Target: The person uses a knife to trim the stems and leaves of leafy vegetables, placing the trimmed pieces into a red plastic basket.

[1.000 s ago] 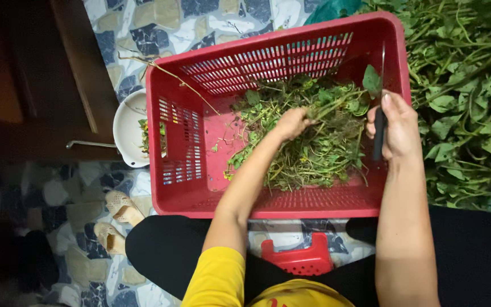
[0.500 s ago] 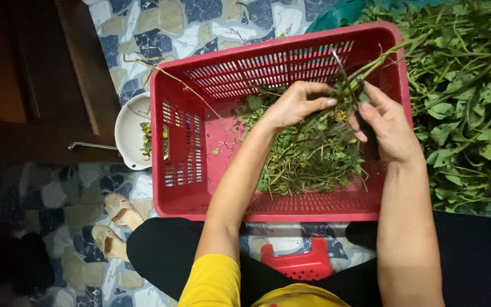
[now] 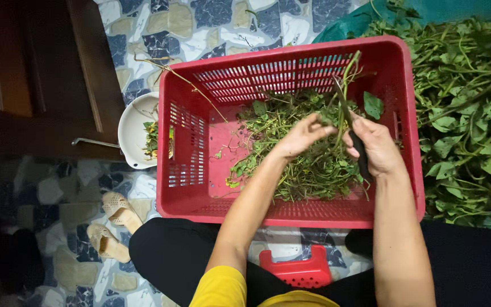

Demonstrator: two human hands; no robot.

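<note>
Over the far right corner of the red slatted plastic crate [image 3: 183, 142], both hands have risen from the trimmings: left hand [image 3: 302, 136] pinching a green leafy stem [image 3: 348, 74], right hand [image 3: 377, 146] gripping a dark-handled knife [image 3: 359, 149] against it, mid-trim.

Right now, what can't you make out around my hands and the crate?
Head view only:
- Knife: blade mostly hidden by right hand and stems.
- Red crate floor: covered by greens.
- White bowl: partly behind the crate.
- Leafy pile: cut off at right edge.
</note>
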